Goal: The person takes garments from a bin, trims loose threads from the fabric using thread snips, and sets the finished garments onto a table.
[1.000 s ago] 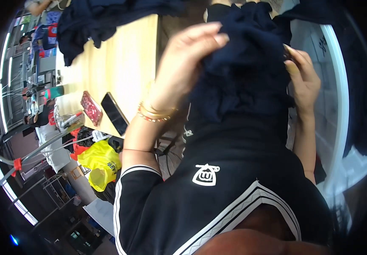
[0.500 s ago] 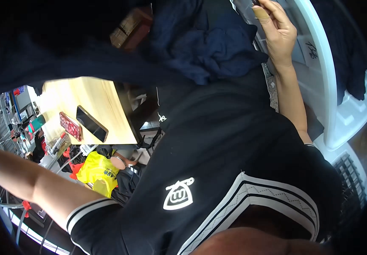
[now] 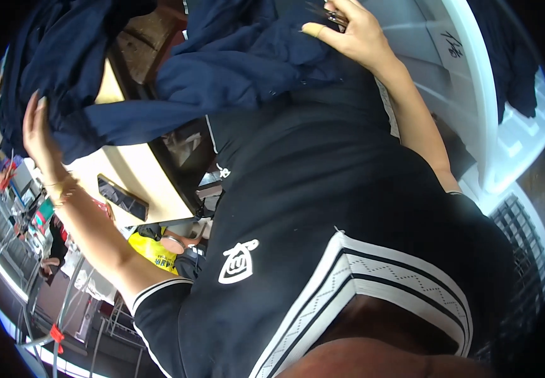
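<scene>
A navy blue cloth garment [image 3: 222,82] stretches across my lap and over the table edge at the upper left. My left hand [image 3: 42,135] lies against its left part, fingers stretched out and nothing gripped in them. At the top right, my right hand [image 3: 364,41] is closed around small metal thread snips [image 3: 336,19], partly hidden by the fingers and blurred at the tips. A yellow covering [image 3: 313,29] wraps the right thumb. Below that hand, the cloth bunches over my dark clothing.
A light wood table [image 3: 143,170] at the left bears a dark phone [image 3: 123,196]. A white plastic bin [image 3: 490,126] stands close on the right, with dark cloth [image 3: 515,75] beyond it. A brown box [image 3: 146,47] is at the upper left, a yellow bag [image 3: 152,252] below the table.
My left hand has come in from the far left edge and up against the cloth. The navy garment now lies lower across the table, and my right hand has shifted left in view.
</scene>
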Demonstrator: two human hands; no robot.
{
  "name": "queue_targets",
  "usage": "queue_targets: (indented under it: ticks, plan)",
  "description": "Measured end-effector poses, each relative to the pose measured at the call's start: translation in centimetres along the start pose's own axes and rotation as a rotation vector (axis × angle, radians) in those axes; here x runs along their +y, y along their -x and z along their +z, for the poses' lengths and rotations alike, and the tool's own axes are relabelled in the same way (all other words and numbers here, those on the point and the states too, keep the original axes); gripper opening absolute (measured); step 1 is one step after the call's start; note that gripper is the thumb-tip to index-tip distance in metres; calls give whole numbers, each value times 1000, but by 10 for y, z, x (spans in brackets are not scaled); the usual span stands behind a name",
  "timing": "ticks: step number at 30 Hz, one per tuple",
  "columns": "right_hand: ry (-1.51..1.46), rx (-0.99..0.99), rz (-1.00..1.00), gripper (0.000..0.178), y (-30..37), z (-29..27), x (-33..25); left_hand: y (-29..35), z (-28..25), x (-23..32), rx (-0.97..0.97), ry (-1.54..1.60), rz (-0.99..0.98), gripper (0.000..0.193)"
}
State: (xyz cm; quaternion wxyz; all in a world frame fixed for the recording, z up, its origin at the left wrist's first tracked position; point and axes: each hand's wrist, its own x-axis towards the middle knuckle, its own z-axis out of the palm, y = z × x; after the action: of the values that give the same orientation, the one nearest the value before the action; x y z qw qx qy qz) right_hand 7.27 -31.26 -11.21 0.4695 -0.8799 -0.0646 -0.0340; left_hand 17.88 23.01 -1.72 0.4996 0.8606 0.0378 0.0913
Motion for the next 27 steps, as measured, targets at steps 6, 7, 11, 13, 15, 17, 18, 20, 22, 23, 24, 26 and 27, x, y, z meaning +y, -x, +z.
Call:
queue_targets:
  ticks: [6, 7, 11, 13, 15, 17, 18, 20, 22, 23, 24, 26, 27]
  plan:
    - [-91, -297, -135, 47, 14, -12, 3, 118, 144, 53, -329, -394, 520, 21]
    - [-101, -369, -106, 46, 19, -13, 6, 134, 163, 72, -352, -378, 588, 19]
    - [188, -448, -161, 46, 39, -9, 22, 186, 215, 97, -576, -279, 799, 23]
    - [244, -446, -189, 44, 43, -8, 31, 199, 234, 96, -689, -440, 694, 39]
    - [296, -443, -222, 41, 43, -11, 37, 200, 247, 73, -643, -568, 664, 39]
    - [301, -450, -254, 29, 40, -15, 40, 200, 248, 60, -593, -593, 725, 36]
    - [303, -525, -174, 20, 34, -22, 29, 199, 247, 61, -616, -573, 695, 35]
    - [64, -533, -187, 27, 21, -32, 22, 197, 245, 67, -625, -484, 613, 31]
    - [-14, -564, -96, 22, 11, -40, 11, 191, 243, 67, -625, -407, 556, 29]
    - [-55, -572, -66, 22, 9, -43, 10, 189, 242, 67, -622, -330, 499, 28]
    - [-73, -552, -32, 21, 7, -44, 7, 186, 241, 67, -597, -288, 463, 28]
    - [-127, -554, 1, 21, 4, -46, 1, 184, 238, 72, -550, -237, 453, 28]
    - [-178, -560, 37, 21, 2, -48, -3, 183, 236, 77, -504, -180, 441, 29]
